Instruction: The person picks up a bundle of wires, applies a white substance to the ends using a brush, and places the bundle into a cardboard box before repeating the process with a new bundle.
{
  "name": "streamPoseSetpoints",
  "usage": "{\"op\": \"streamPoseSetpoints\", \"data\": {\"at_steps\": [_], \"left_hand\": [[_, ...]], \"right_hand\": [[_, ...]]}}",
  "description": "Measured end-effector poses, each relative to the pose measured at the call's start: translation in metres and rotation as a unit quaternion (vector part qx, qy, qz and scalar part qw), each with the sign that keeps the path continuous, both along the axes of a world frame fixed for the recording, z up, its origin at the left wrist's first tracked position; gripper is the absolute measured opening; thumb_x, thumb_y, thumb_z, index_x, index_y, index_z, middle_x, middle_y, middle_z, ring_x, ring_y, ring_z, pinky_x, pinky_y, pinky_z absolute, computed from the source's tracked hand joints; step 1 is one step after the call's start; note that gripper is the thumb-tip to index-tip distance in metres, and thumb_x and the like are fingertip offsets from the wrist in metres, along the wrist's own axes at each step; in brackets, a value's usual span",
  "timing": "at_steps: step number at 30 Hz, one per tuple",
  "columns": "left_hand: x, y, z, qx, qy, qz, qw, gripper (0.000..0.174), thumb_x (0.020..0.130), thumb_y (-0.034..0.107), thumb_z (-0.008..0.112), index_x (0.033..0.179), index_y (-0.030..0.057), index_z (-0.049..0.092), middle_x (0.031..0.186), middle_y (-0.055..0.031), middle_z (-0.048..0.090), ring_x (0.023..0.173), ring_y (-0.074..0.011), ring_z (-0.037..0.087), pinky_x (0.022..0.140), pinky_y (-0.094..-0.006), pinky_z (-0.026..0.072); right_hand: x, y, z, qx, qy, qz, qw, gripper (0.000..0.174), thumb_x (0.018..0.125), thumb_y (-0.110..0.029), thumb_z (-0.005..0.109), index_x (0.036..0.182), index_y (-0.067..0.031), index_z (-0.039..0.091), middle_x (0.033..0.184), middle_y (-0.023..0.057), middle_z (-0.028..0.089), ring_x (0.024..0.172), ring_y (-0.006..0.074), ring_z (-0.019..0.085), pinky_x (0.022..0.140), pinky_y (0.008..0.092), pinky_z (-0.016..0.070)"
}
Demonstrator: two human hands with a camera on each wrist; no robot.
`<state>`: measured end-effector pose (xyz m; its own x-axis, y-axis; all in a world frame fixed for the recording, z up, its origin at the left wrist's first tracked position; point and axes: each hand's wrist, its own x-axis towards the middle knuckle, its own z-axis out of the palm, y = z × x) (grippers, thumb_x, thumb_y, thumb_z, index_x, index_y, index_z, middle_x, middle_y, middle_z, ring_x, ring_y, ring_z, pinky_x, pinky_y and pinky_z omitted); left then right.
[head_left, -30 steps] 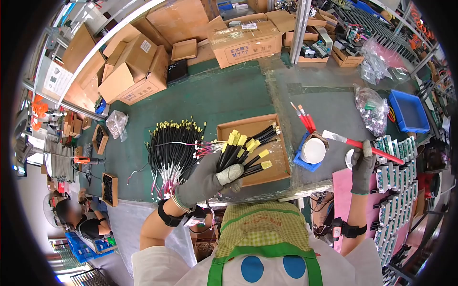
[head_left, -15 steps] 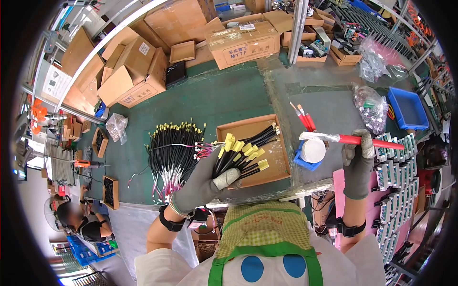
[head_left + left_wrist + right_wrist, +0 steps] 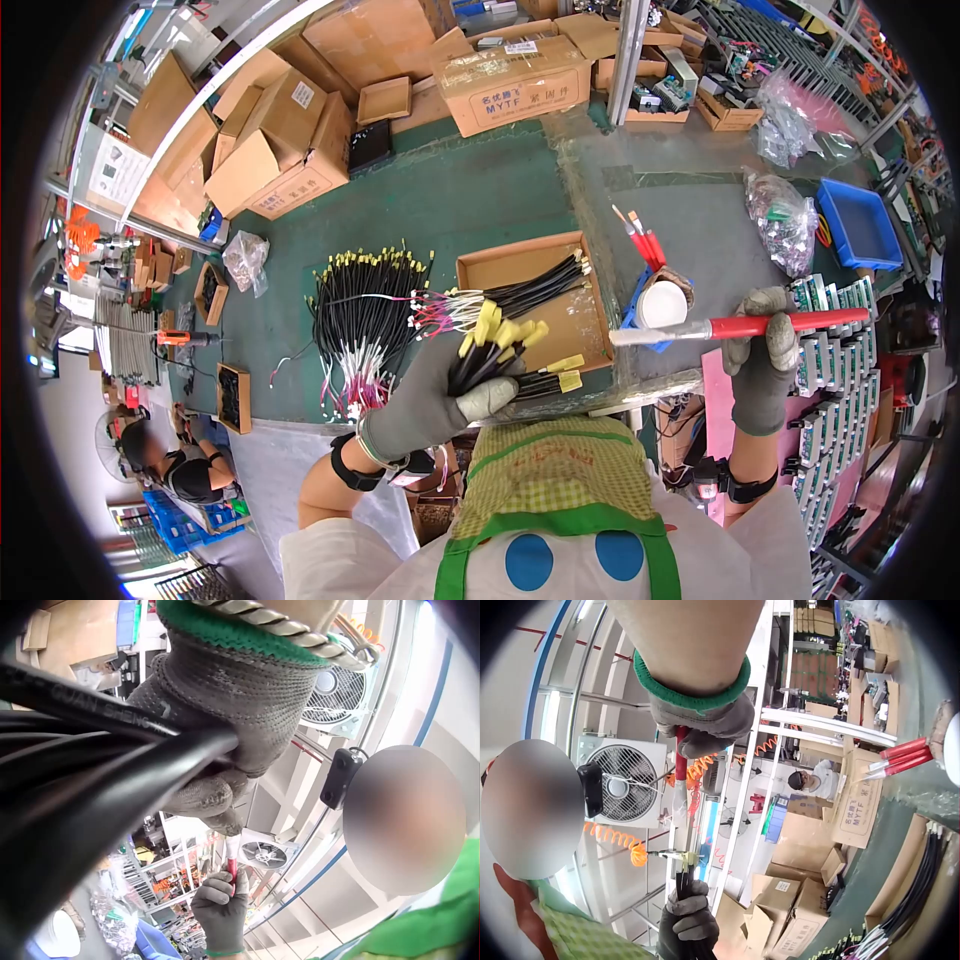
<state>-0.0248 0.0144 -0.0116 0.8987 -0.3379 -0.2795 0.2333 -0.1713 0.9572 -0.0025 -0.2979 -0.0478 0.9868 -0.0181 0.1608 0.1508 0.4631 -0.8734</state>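
Observation:
My gloved left hand grips a bunch of black cables with yellow ends fanned upward. Close up in the left wrist view, thick black cables cross in front of that glove. At the right, my gloved right hand holds a paintbrush by its red handle, its pale tip pointing left toward the cables. Behind the left hand, more cables with white and pink leads lie across a shallow cardboard tray. A large pile of black cables is left of it.
Near the brush tip stands a white round container on a blue holder, with red-handled brushes behind. Cardboard boxes line the back. A blue bin and rows of circuit boards lie right. Another person sits at far left.
The paintbrush has swung from slanting to nearly level and moved lower, its tip now left of the white container. The cable bunch in the left hand has dropped slightly, its yellow ends fanned differently.

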Motion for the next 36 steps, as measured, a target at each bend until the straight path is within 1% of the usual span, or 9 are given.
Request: {"op": "streamPoseSetpoints", "data": {"at_steps": [3,7,8,12,16,26,31,34,36], "left_hand": [[-0.011,0.005,-0.004,0.11,-0.197,-0.062,0.972,0.023,0.074,0.005,0.065,0.094,-0.0004,0.055,0.085,-0.0078,0.063,0.072,-0.0105,0.059,0.063,-0.0253,0.0478],[-0.006,0.008,0.003,0.138,-0.381,-0.121,0.906,0.031,0.067,0.011,0.072,0.091,0.0014,0.056,0.068,-0.0085,0.062,0.053,-0.017,0.059,0.048,-0.0243,0.0454],[-0.003,0.007,0.01,0.196,-0.462,-0.129,0.855,0.038,0.061,0.017,0.073,0.094,0.0043,0.058,0.065,-0.0047,0.059,0.048,-0.0178,0.055,0.042,-0.0279,0.0429],[-0.003,0.006,0.002,0.294,-0.661,-0.136,0.677,0.027,0.06,0.008,0.067,0.086,0.0058,0.059,0.063,-0.0029,0.056,0.045,-0.0093,0.05,0.032,-0.0179,0.0321],[-0.008,0.006,0.006,0.302,-0.686,-0.141,0.647,0.027,0.056,0.005,0.065,0.083,0.0093,0.06,0.066,-0.0051,0.057,0.046,-0.0094,0.051,0.031,-0.0169,0.0317],[-0.01,0.013,0.005,0.291,-0.681,-0.157,0.654,0.034,0.058,0.005,0.064,0.091,0.0032,0.057,0.074,-0.0132,0.06,0.043,-0.0129,0.046,0.035,-0.0221,0.0314],[-0.009,0.015,0.009,0.287,-0.683,-0.158,0.653,0.033,0.06,0.008,0.067,0.091,0.0029,0.057,0.074,-0.0127,0.06,0.045,-0.0138,0.048,0.036,-0.0225,0.0327],[-0.008,0.022,0.005,0.289,-0.632,-0.156,0.703,0.034,0.061,0.01,0.068,0.092,0.0018,0.056,0.074,-0.0126,0.06,0.046,-0.0149,0.05,0.038,-0.0226,0.0336],[-0.004,0.028,0.003,0.203,-0.429,-0.123,0.872,0.031,0.067,0.005,0.064,0.096,-0.0004,0.053,0.078,-0.01,0.061,0.051,-0.0134,0.053,0.045,-0.0243,0.0436]], "right_hand": [[-0.007,-0.006,0.005,-0.002,-0.038,0.053,0.998,0.036,0.076,-0.028,0.064,0.094,0.0012,0.052,0.071,0.0112,0.05,0.045,0.0133,0.049,0.04,0.0232,0.0415],[-0.015,-0.009,0.015,-0.024,-0.068,0.096,0.993,0.036,0.074,-0.028,0.068,0.09,0.0021,0.054,0.071,0.0124,0.052,0.045,0.0132,0.052,0.042,0.0214,0.0446],[-0.017,-0.01,0.017,-0.022,-0.06,0.094,0.993,0.036,0.074,-0.028,0.068,0.089,0.0024,0.055,0.071,0.0123,0.052,0.045,0.0132,0.052,0.042,0.0214,0.0445],[-0.018,-0.007,0.021,-0.019,-0.048,0.094,0.994,0.036,0.075,-0.029,0.067,0.087,0.0036,0.055,0.069,0.0126,0.055,0.044,0.0139,0.053,0.041,0.0224,0.0452],[-0.017,0.004,0.019,-0.042,-0.096,0.112,0.988,0.031,0.079,-0.026,0.063,0.091,0.0009,0.054,0.066,0.0113,0.056,0.042,0.0127,0.052,0.038,0.0212,0.0459],[-0.019,0.012,0.025,-0.076,-0.092,0.065,0.991,0.033,0.076,-0.029,0.066,0.087,0.0007,0.056,0.066,0.0103,0.052,0.04,0.012,0.05,0.035,0.0198,0.0412],[-0.022,0.019,0.032,-0.145,-0.04,0.059,0.987,0.039,0.069,-0.033,0.071,0.079,0.0028,0.057,0.067,0.0099,0.054,0.046,0.0121,0.051,0.043,0.0202,0.0415],[-0.016,0.004,0.03,-0.11,-0.069,0.068,0.989,0.039,0.072,-0.032,0.068,0.083,0.0019,0.055,0.064,0.0105,0.054,0.047,0.0124,0.05,0.043,0.0208,0.0422],[-0.005,0.005,0.035,-0.091,-0.102,0.048,0.989,0.04,0.073,-0.032,0.068,0.087,0.0017,0.053,0.067,0.0114,0.053,0.048,0.0131,0.051,0.044,0.0211,0.0428]]}}
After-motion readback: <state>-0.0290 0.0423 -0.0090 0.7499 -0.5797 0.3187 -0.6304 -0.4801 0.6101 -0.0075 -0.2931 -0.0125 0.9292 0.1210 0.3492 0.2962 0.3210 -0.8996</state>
